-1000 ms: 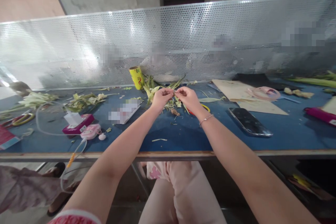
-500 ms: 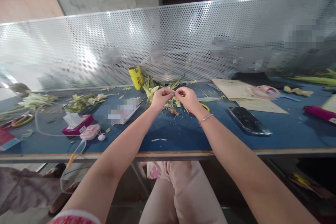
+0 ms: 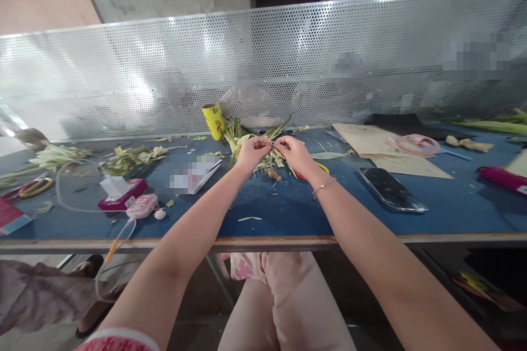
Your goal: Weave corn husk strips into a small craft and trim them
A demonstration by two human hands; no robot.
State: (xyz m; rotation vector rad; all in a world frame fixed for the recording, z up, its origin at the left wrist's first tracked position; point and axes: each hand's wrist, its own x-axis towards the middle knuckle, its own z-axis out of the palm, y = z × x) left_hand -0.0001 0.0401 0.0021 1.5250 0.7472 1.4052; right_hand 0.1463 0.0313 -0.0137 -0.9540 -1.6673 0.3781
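My left hand (image 3: 251,154) and my right hand (image 3: 295,153) meet fingertip to fingertip over the middle of the blue table (image 3: 284,216). Both are closed in a pinch, and what lies between the fingers is too small to name. Below and behind them spreads a heap of green and pale leaf strips (image 3: 236,137), with a brownish scrap (image 3: 274,175) at its near side. A yellow roll (image 3: 213,121) stands at the back, left of my hands. The yellow and red handles of what look like scissors (image 3: 323,168) show partly behind my right wrist.
A phone (image 3: 393,190) and tan cardboard (image 3: 391,153) with a pink ring (image 3: 415,144) lie right. Left are a pale flat packet (image 3: 201,174), a tissue box (image 3: 127,197), a pink case (image 3: 142,205) with cable and leaf scraps (image 3: 132,160). A perforated metal screen (image 3: 272,55) closes the back.
Both hands keep their pinch in nearly the same place, with only slight finger movement. The view has shifted a little; nothing else on the table has visibly moved.
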